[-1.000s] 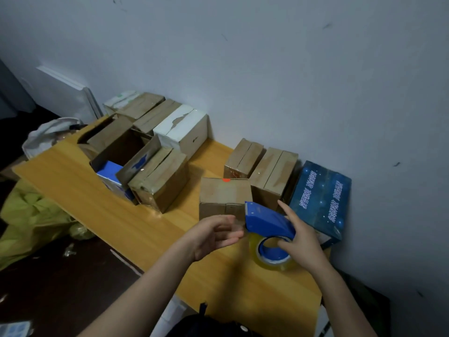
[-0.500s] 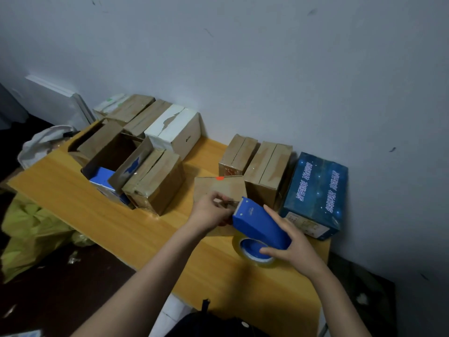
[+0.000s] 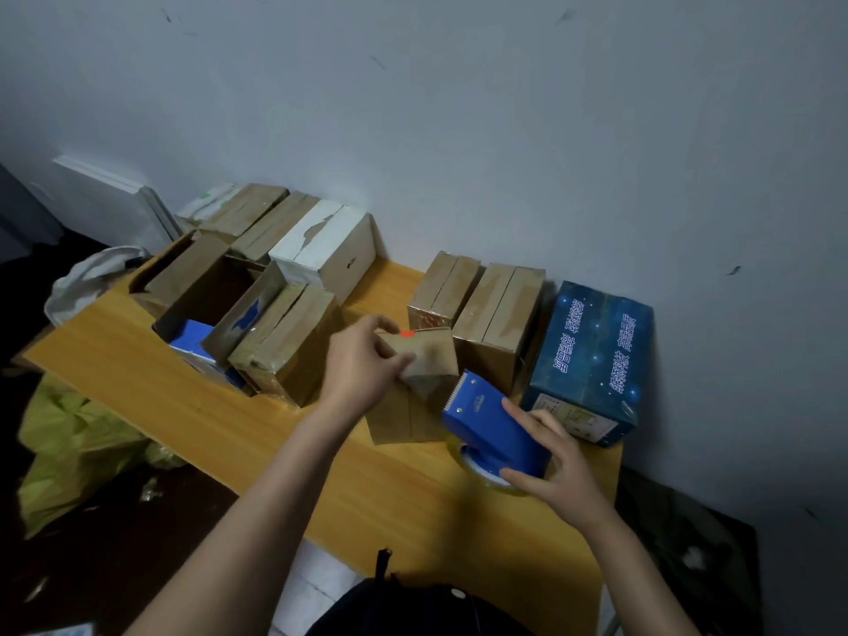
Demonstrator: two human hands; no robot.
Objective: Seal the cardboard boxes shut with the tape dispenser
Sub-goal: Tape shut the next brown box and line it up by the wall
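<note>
Head view: left hand newly grips the small cardboard box; right hand clasps the tape dispenser. Taping likely follows.

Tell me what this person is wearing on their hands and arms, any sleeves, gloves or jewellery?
Nothing shows on the left hand or the right hand: no gloves, rings, watch or bracelet. Both forearms are uncovered, with no sleeve down to the picture's lower edge.

The left hand grips a cardboard box; the right hand holds the tape dispenser.
</note>
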